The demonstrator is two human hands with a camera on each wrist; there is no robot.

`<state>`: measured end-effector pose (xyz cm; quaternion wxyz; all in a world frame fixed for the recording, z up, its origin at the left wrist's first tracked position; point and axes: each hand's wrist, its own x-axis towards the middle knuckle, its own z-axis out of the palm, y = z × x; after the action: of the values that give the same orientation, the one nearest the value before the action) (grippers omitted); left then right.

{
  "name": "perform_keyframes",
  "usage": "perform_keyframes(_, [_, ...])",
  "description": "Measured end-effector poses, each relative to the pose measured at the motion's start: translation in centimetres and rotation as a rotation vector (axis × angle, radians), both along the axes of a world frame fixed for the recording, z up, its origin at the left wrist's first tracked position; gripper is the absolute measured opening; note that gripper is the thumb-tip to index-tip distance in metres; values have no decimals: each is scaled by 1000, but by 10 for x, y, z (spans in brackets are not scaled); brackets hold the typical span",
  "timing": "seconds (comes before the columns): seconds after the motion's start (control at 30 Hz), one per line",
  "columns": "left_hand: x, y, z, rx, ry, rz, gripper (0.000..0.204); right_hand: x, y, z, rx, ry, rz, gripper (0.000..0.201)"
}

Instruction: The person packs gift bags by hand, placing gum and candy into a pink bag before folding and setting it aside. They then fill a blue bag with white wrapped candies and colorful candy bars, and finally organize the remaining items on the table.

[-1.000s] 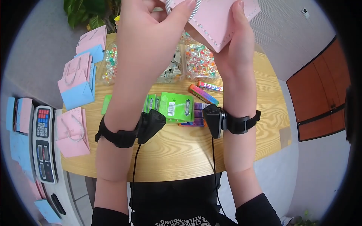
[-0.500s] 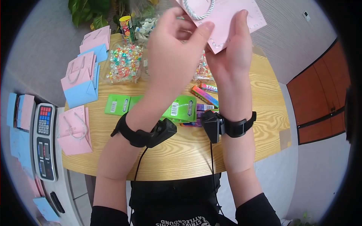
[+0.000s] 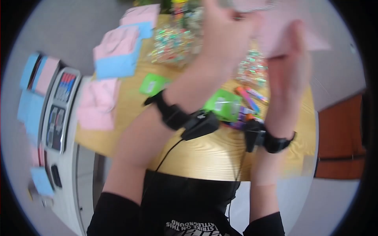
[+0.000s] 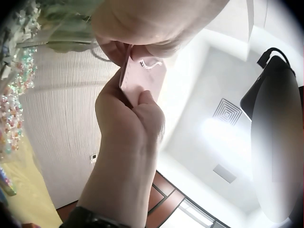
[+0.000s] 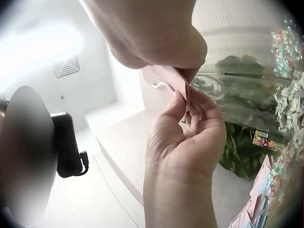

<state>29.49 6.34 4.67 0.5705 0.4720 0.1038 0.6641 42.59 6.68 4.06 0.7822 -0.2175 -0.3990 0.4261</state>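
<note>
Raised over the far side of the table is a small pink paper gift bag (image 3: 275, 35) with a silvery-white rope handle, blurred in the head view. My left hand (image 3: 230, 35) pinches its edge by the handle; the right wrist view shows that thumb and fingers on either side of the pink paper (image 5: 183, 92). From the other side my right hand (image 3: 289, 67) grips the bag, thumb laid along its face and fingers behind, as seen in the left wrist view, where the rope handle (image 4: 151, 64) shows below the left hand. The bag's inside is hidden.
Pink and blue gift bags (image 3: 115, 65) line the table's left edge. Plastic boxes of wrapped candies (image 3: 171, 45) stand at the back. Green gum packs (image 3: 224, 104) and colourful candy sticks (image 3: 248, 98) lie mid-table (image 3: 204, 153). A scale (image 3: 59, 110) stands on the left counter.
The head view has swung, so the table and bags appear shifted right and up. Both hands still hold the pink bag; the left hand has moved from over the candy boxes toward its edge.
</note>
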Motion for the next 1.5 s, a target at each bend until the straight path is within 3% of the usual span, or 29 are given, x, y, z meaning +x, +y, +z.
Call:
perform_keyframes(0.07, [5, -2, -1, 111, -98, 19, 55, 8, -5, 6, 8, -59, -54, 36])
perform_keyframes(0.17, [-8, -8, -3, 222, -57, 47, 53, -2, -18, 29, -120, -34, -173, 34])
perform_keyframes(0.23, [-10, -11, 0, 263, 103, 281, 52, 28, -6, 27, -92, -198, -133, 34])
perform_keyframes(0.27, [-7, 10, -4, 231, -40, 143, 58, 19, -14, 29, -128, -170, -251, 33])
perform_keyframes(0.3, [-4, 14, -8, 232, -33, 159, 58, 23, -12, 26, -126, -165, -234, 33])
perform_keyframes(0.43, [8, 24, -19, 317, 329, 727, 52, 45, 8, 18, -90, -193, -82, 30])
perform_keyframes(0.47, [5, 20, -17, 333, 419, 865, 52, 31, 5, 16, -27, -262, -235, 31])
perform_keyframes(0.5, [3, 14, -16, 329, 419, 874, 52, 22, 4, 15, 36, -330, -389, 32])
perform_keyframes(0.57, [3, 1, -16, 848, 965, 1045, 57, 29, 5, 16, 15, -324, -323, 31])
perform_keyframes(0.6, [11, 4, -22, 957, 810, 1094, 60, 31, 5, 15, -8, -319, -265, 29])
perform_keyframes(0.63, [16, 4, -21, 956, 814, 1099, 60, 32, 6, 15, -7, -318, -258, 29])
perform_keyframes(0.7, [22, 2, -13, 808, 733, 1259, 54, 23, -1, 17, 61, -336, -170, 28])
perform_keyframes(0.73, [21, 3, -12, 810, 731, 1260, 54, 19, -7, 18, 98, -343, -131, 28])
perform_keyframes(0.8, [9, 7, -2, 698, 768, 1031, 46, 11, -17, 22, 173, -356, -55, 26])
perform_keyframes(0.83, [0, 6, 1, 702, 767, 1032, 46, 9, -21, 24, 211, -362, -18, 26])
perform_keyframes(0.9, [-23, -2, 12, 541, 624, 802, 30, 8, -27, 28, 285, -376, 57, 25])
perform_keyframes(0.93, [-19, 3, 15, 543, 623, 803, 30, 13, -19, 22, 232, -400, -163, 28])
perform_keyframes(1.0, [-10, 13, 16, 334, 302, 774, 19, 32, 3, 16, 174, -443, -187, 31])
perform_keyframes(1.13, [-34, 16, 6, 328, 279, 561, 30, 53, 3, 18, -23, -423, -81, 26])
perform_keyframes(1.2, [-78, -1, 4, 258, 433, 166, 50, 56, -3, 18, -131, -464, -13, 23])
perform_keyframes(1.27, [-132, -32, 0, 283, 1144, 618, 59, 34, -8, 21, -68, -486, -247, 27])
perform_keyframes(1.3, [-160, -46, -17, 409, 1311, 800, 50, 40, -4, 20, -85, -474, -256, 27])
perform_keyframes(1.33, [-191, -60, -29, 501, 1515, 828, 52, 47, 1, 19, -71, -514, -276, 30])
perform_keyframes(1.37, [-221, -77, -38, 447, 1742, 809, 58, 53, 3, 17, -55, -556, -295, 33])
perform_keyframes(1.43, [-268, -118, -60, 60, 2025, 749, 63, 55, 3, 15, -63, -607, -280, 34])
perform_keyframes(1.5, [-283, -132, -78, 41, 1994, 741, 63, 38, 1, 17, -50, -671, -251, 36])
